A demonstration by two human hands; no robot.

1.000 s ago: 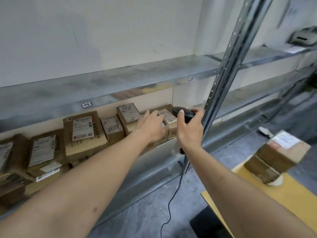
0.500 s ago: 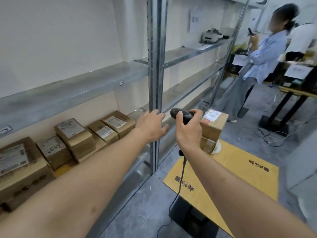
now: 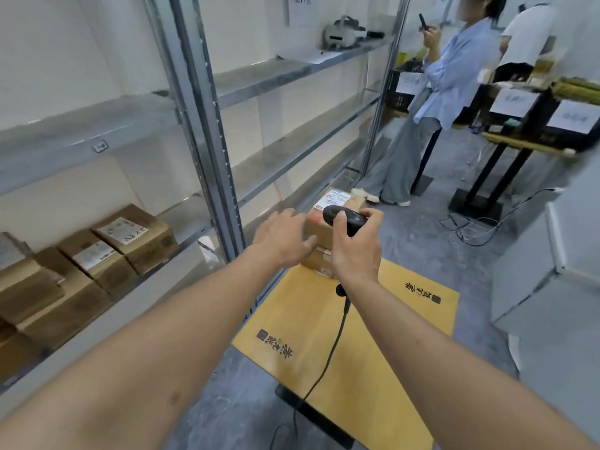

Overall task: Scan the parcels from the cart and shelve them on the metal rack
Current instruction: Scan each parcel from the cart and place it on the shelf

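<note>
At the far end of the cart (image 3: 357,319), I have turned from the rack (image 3: 207,131); my left hand (image 3: 284,237), fingers apart, reaches the parcel (image 3: 337,203), my right hand (image 3: 355,246) clamped on the scanner (image 3: 344,219): next scan.

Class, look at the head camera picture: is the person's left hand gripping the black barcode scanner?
No. The right hand grips the scanner, while the left hand reaches open toward the parcel.

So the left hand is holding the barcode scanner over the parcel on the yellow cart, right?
Not the left. In the head view the right hand grips the barcode scanner over the parcel on the yellow cart; the left hand reaches toward it, fingers open.
</note>
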